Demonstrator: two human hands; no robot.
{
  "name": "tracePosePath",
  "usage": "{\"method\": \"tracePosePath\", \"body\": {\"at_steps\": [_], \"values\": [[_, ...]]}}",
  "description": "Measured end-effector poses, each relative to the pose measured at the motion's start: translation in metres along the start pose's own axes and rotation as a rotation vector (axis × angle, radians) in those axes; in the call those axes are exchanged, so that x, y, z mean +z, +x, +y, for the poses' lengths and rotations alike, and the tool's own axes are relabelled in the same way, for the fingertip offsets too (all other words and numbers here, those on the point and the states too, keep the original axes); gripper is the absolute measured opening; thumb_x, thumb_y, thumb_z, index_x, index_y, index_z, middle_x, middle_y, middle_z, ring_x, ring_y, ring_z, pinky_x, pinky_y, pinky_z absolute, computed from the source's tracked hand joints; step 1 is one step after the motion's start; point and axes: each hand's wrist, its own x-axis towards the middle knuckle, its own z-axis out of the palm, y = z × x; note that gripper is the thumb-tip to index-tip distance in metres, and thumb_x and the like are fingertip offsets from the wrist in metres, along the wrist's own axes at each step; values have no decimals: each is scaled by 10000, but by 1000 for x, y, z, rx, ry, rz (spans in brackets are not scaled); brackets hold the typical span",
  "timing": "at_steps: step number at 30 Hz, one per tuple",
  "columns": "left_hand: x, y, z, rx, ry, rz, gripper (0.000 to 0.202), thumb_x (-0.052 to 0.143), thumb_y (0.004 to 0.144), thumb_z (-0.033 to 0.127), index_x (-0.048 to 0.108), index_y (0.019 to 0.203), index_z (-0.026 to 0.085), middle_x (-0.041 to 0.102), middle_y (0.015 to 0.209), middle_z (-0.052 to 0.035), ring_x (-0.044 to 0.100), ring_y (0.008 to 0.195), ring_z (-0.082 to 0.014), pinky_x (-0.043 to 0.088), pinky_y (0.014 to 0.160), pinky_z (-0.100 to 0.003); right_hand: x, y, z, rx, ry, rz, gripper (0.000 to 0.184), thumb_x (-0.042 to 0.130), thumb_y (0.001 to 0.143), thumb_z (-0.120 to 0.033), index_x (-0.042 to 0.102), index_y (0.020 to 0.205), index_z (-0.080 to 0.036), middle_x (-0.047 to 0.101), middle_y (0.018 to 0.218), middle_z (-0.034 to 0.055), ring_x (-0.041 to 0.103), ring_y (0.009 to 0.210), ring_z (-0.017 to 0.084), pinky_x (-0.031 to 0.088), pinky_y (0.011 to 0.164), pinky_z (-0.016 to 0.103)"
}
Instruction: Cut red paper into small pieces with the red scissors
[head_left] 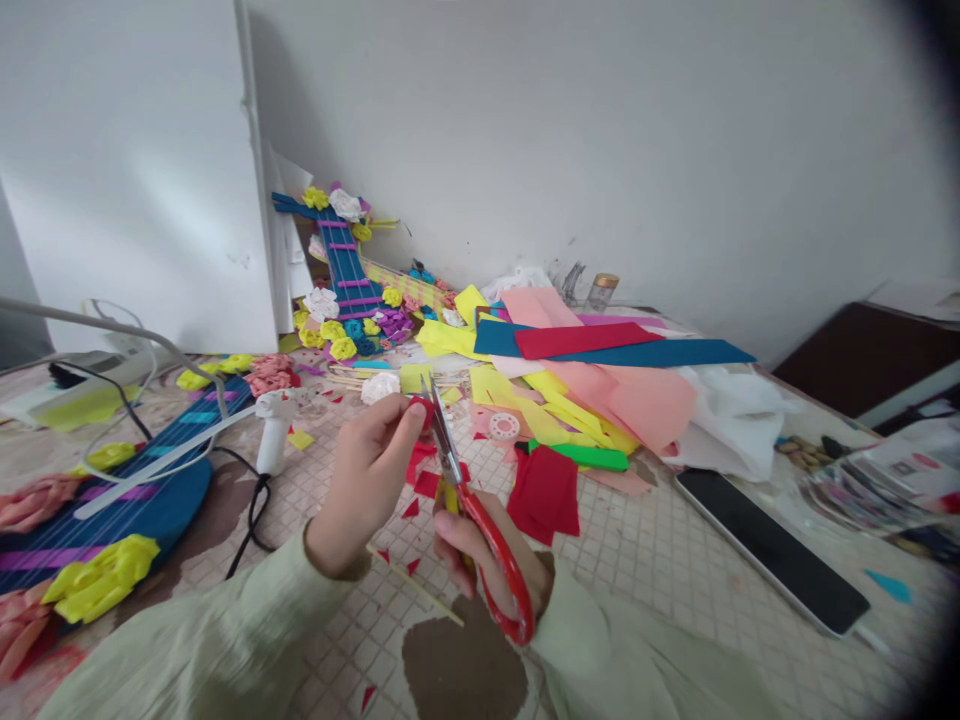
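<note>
Red piece [422, 410]: located at the fingertips of the left hand [366, 470], raised over the tabletop [645, 610]. Thumb and forefinger are pinched together on it, leaving only a small part showing.

Right hand [495, 578]: fingers clamped around the handles of the scissors [450, 460], blades directed to the far side. The piece lies just left of the blades near their tips, and to the far left of the right hand. Whether it sits between the blades cannot be determined.

Assessment of the step, judged to be trimming: a firm pinch close to the cut line, with the fingertips clear of the blades, would suit. Turning the piece rather than the scissors should give a cleaner edge, as soft sheet may fold under blunt tips.

Also noted: red scraps [427, 485] below the blades; red sheets [545, 495] to their right.
</note>
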Motion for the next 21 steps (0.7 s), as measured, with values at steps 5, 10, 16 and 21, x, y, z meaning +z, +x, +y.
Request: {"method": "tracePosePath", "body": {"at_steps": [5,10,16,21], "values": [[0,2,-4,6,-23,15,269,473,865,327,547,658,171,531,634,15,472,624,-127,365,585,-250,-2,1,-1,-7,-13,-48,342,536,788,-480,418,676,-179,394,485,-68,349,348,42,234,333,171],[-1,3,-5,-8,-59,23,260,491,856,341,570,674,172,560,649,10,508,643,-134,390,602,-251,1,-2,-4,15,-17,0,347,542,778,-483,413,671,-179,389,479,-74,338,340,33,232,328,158],[-2,4,-4,-35,-80,30,255,508,847,352,574,678,173,568,650,12,520,639,-132,403,596,-249,1,-2,-3,23,-12,8,363,555,772,-493,415,669,-176,395,487,-75,344,340,29,235,319,149],[-4,5,-3,-27,-65,39,244,519,841,341,581,678,170,574,648,12,526,630,-128,405,594,-247,1,-2,-4,21,-19,4,408,548,771,-534,408,641,-173,405,476,-71,349,323,26,235,305,145]]}}
